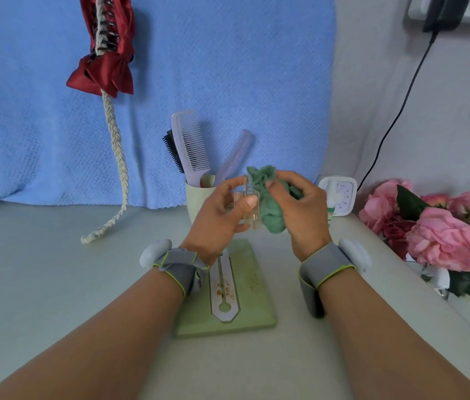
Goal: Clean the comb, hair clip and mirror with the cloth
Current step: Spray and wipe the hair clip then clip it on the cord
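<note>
My left hand (222, 215) holds a clear plastic hair clip (248, 207) above the table, thumb on its front. My right hand (300, 209) grips a bunched green cloth (268, 197) and presses it against the clip's right side. Below the hands lies a green rectangular mirror (245, 301), face down, with a pale fold-out stand speckled with brown crumbs. A lilac wide comb (190, 145) and a second lilac comb (235, 157) stand in a pale green cup (194, 197) behind the hands, beside a black brush (171, 148).
A blue towel (228, 67) hangs across the back wall with a red bow clip (106, 53) on a braided cord (118, 157). Pink flowers (441, 226) crowd the right edge. A white timer (340, 194) stands behind my right hand; a black cable (395, 116) runs down the wall.
</note>
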`<state>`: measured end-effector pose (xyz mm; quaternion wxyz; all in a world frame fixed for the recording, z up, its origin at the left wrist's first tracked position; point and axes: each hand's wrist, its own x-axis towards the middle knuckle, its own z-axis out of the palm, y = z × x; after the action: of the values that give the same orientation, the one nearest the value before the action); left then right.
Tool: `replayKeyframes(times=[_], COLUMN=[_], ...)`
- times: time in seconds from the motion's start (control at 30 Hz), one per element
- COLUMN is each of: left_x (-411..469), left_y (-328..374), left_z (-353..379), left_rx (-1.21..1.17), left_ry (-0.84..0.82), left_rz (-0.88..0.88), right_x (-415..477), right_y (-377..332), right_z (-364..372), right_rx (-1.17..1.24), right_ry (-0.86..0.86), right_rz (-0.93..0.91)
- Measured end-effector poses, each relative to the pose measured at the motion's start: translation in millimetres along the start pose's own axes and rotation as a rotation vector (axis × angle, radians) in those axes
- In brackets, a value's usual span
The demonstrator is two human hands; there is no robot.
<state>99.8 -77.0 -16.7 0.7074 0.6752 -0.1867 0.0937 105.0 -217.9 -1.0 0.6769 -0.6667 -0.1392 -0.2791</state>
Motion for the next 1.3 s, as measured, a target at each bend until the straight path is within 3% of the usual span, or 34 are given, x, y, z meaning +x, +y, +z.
replayKeyframes(times=[0.17, 0.27, 0.4, 0.63, 0.8, 1.03, 1.2, 1.3], left_x=[7, 4, 2, 7, 2, 7, 3, 4], left_y=[5, 3, -1, 6, -3, 5, -4, -3], left_z=[-12, -10, -1, -13, 1, -12, -2, -2], left_rx=[-0.203, -0.140, 0.002, -0.233, -0.049, -0.275, -0.015, -0.001], left_ry=[0.176, 0.092, -0.027, 0.194, -0.006, 0.211, -0.015, 0.003], left_rz=[0.060, 0.023, -0.027, 0.070, -0.023, 0.079, -0.008, 0.007], right_x=[-3, 0, 2, -3, 3, -4, 2, 2], right_y=[3, 6, 4, 7, 5, 10, 8, 5], right_z=[4, 0, -2, 4, -3, 6, -2, -1], right_rx=[-0.217, -0.181, 0.048, -0.078, 0.120, -0.114, 0.170, 0.194], right_ry=[-0.227, -0.135, 0.012, -0.258, 0.020, -0.253, 0.012, -0.006], right_rz=[-0.079, -0.051, 0.042, 0.029, 0.060, 0.031, 0.079, 0.067])
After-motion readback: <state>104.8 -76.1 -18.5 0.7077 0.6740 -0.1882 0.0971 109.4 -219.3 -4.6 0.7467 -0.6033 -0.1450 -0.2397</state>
